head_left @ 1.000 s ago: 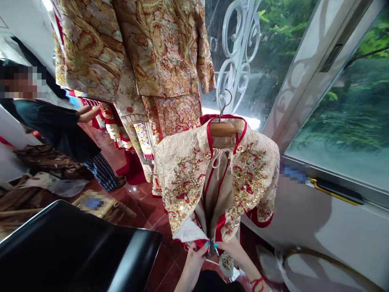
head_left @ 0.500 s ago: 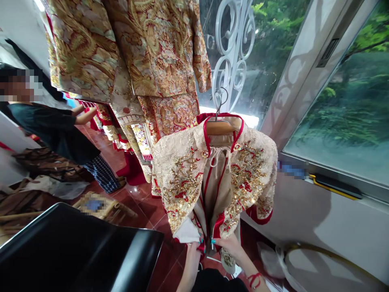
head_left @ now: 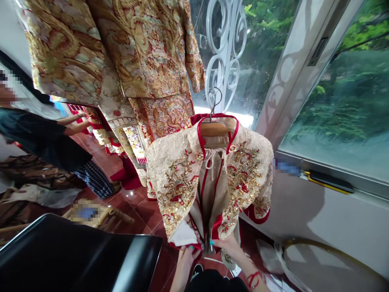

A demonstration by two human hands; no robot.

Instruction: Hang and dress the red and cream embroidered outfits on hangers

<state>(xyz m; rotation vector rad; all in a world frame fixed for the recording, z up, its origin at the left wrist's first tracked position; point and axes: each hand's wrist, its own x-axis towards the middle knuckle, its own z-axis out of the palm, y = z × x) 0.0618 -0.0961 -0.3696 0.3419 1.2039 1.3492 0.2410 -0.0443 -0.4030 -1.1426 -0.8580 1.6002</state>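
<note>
A cream jacket (head_left: 178, 174) with gold and red beading and red trim hangs open in front of me on a wooden hanger (head_left: 214, 129). Its white lining shows where the lower left front is folded outward. My left hand (head_left: 187, 254) pinches the red-edged hem of that front. On the other side, my right hand (head_left: 226, 245) grips the red border of the right front near its bottom, thumb on top. Between the two fronts, a beige inner layer with red piping and a tied cord bow (head_left: 210, 161) is visible.
Embroidered gold garments (head_left: 152, 52) hang behind at upper left. A person (head_left: 36, 129) stands at far left, hands on red garments. A glossy black surface (head_left: 75, 251) fills the lower left, near a bamboo stool (head_left: 88, 213). A window (head_left: 334, 113) is at right, with a round-rimmed object (head_left: 328, 263) below.
My left hand has shifted slightly left and down along the hem, its fingers now further under the fold. My right hand keeps its hold. The whole view has drifted a little.
</note>
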